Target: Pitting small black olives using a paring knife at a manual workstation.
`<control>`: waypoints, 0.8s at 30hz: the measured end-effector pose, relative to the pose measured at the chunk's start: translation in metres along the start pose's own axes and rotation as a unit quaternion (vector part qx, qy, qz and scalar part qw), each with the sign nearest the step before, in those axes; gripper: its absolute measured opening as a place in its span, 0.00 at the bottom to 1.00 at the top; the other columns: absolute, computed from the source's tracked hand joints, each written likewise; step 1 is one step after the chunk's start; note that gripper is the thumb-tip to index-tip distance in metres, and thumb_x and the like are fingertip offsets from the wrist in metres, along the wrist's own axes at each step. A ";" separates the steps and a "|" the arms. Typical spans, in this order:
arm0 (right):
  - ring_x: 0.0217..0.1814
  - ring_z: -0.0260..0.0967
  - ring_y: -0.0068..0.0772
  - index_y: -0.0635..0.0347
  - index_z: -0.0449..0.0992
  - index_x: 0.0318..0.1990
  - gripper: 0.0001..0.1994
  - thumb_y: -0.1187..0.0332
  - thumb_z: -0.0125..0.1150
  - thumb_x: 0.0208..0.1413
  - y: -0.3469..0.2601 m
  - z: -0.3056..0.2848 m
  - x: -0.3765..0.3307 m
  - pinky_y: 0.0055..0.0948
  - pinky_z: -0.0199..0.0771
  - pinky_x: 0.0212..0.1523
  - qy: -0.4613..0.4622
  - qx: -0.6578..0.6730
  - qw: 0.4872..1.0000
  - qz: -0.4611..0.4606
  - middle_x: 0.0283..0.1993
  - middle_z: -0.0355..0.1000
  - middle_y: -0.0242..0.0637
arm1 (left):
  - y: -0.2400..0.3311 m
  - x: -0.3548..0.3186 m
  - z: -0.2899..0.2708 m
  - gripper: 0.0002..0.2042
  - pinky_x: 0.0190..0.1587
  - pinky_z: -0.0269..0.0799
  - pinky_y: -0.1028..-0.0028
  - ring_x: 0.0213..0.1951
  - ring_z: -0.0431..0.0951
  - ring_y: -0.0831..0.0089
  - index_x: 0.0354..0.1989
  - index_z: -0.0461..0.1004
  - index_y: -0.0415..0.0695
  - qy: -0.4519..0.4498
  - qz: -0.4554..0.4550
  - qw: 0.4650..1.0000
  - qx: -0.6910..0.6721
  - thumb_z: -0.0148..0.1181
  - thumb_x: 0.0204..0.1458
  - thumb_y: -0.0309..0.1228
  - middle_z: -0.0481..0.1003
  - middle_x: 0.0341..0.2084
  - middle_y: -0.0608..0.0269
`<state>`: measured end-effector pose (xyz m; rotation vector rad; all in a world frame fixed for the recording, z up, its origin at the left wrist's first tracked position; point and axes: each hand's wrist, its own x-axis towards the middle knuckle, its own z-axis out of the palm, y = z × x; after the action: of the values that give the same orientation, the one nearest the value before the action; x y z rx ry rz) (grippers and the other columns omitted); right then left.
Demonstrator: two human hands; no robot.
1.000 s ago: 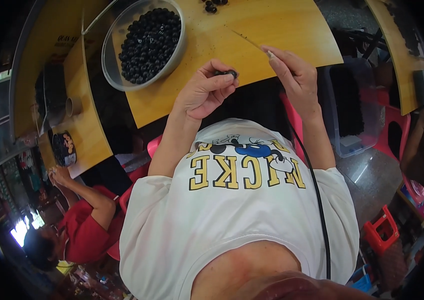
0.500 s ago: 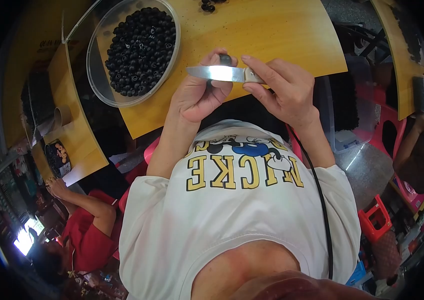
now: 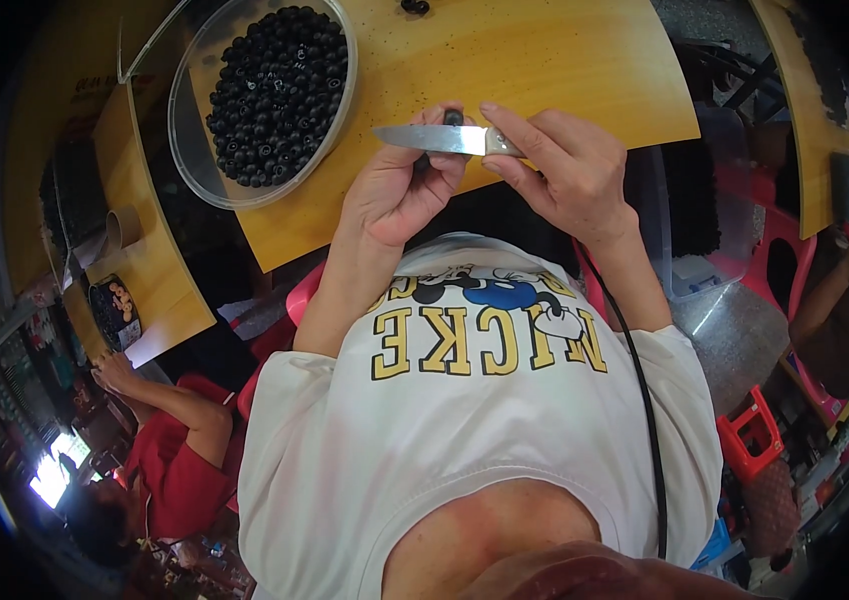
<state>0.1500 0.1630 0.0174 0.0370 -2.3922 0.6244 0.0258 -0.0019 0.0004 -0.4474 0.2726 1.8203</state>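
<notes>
My right hand (image 3: 577,172) grips a short knife (image 3: 435,138) by its pale handle, with the blade pointing left across my left hand. In the fingers of my left hand (image 3: 407,190) is a small rounded black piece (image 3: 454,117). It shows just above the blade, close to its edge; whether the blade touches it I cannot tell. The blade hides part of my left fingers. To the left stands a clear round plastic tub (image 3: 353,100) with many small black rounded pieces (image 3: 280,95) in it, some showing pale marks.
Dark specks and a few black bits (image 3: 415,6) lie on the yellow wooden table (image 3: 545,60). Beside it on the right is a clear plastic bin (image 3: 730,200) with dark contents. A red stool (image 3: 751,440) stands farther right. A person in red (image 3: 185,440) works at the left table.
The black piece has turned a little in my left fingers. The knife has tilted slightly, and the bright glare on its blade has dimmed. The tub sits slightly higher in view.
</notes>
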 end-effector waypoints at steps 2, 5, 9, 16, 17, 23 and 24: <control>0.21 0.67 0.29 0.56 0.79 0.50 0.21 0.65 0.70 0.45 0.001 0.000 -0.003 0.27 0.66 0.22 -0.006 0.007 1.000 0.000 0.23 0.69 0.33 | -0.002 -0.002 0.003 0.09 0.33 0.74 0.82 0.37 0.76 0.74 0.46 0.71 0.35 0.009 0.022 0.999 0.039 0.57 0.57 0.21 0.75 0.41 0.56; 0.21 0.66 0.29 0.55 0.79 0.50 0.19 0.65 0.69 0.49 0.011 0.000 -0.008 0.28 0.65 0.22 -0.019 0.000 1.000 0.004 0.23 0.69 0.34 | 0.001 -0.001 -0.002 0.09 0.33 0.73 0.82 0.36 0.74 0.74 0.45 0.71 0.34 0.011 0.024 0.999 0.021 0.57 0.58 0.22 0.74 0.40 0.54; 0.21 0.66 0.32 0.55 0.79 0.50 0.15 0.66 0.65 0.54 0.047 0.008 -0.017 0.28 0.66 0.23 0.032 -0.136 0.984 0.107 0.24 0.68 0.35 | 0.003 0.001 0.000 0.07 0.32 0.73 0.83 0.31 0.71 0.77 0.44 0.71 0.33 -0.040 -0.012 0.999 0.018 0.55 0.59 0.23 0.72 0.36 0.53; 0.24 0.68 0.33 0.59 0.78 0.50 0.15 0.67 0.64 0.56 0.040 0.011 -0.014 0.27 0.67 0.26 0.028 -0.071 0.987 0.141 0.27 0.70 0.39 | 0.008 -0.008 0.003 0.06 0.38 0.80 0.80 0.35 0.76 0.73 0.41 0.71 0.33 -0.017 -0.006 0.999 -0.031 0.54 0.60 0.24 0.74 0.39 0.49; 0.24 0.68 0.35 0.60 0.78 0.50 0.14 0.68 0.63 0.57 0.038 0.010 -0.018 0.28 0.67 0.27 0.028 -0.054 0.987 0.150 0.27 0.70 0.40 | 0.004 -0.014 0.007 0.06 0.39 0.81 0.79 0.37 0.78 0.70 0.42 0.71 0.33 0.016 0.006 1.000 0.023 0.53 0.60 0.24 0.74 0.40 0.48; 0.27 0.68 0.37 0.64 0.77 0.50 0.13 0.71 0.60 0.59 0.031 0.011 -0.022 0.30 0.68 0.30 0.035 0.005 0.984 0.174 0.28 0.70 0.43 | 0.039 -0.046 0.054 0.10 0.37 0.81 0.76 0.37 0.78 0.70 0.45 0.71 0.36 0.020 0.044 0.979 0.199 0.51 0.61 0.29 0.76 0.37 0.54; 0.27 0.68 0.37 0.64 0.77 0.50 0.13 0.71 0.60 0.59 0.029 0.009 -0.022 0.30 0.68 0.30 0.036 0.009 0.987 0.157 0.28 0.70 0.43 | 0.055 -0.047 0.066 0.10 0.39 0.79 0.74 0.37 0.78 0.67 0.45 0.71 0.35 -0.007 0.056 0.981 0.187 0.51 0.61 0.29 0.75 0.37 0.54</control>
<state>0.1562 0.1817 -0.0145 -0.3557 -2.3406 0.7778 -0.0260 -0.0314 0.0775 -0.1567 0.6280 1.8280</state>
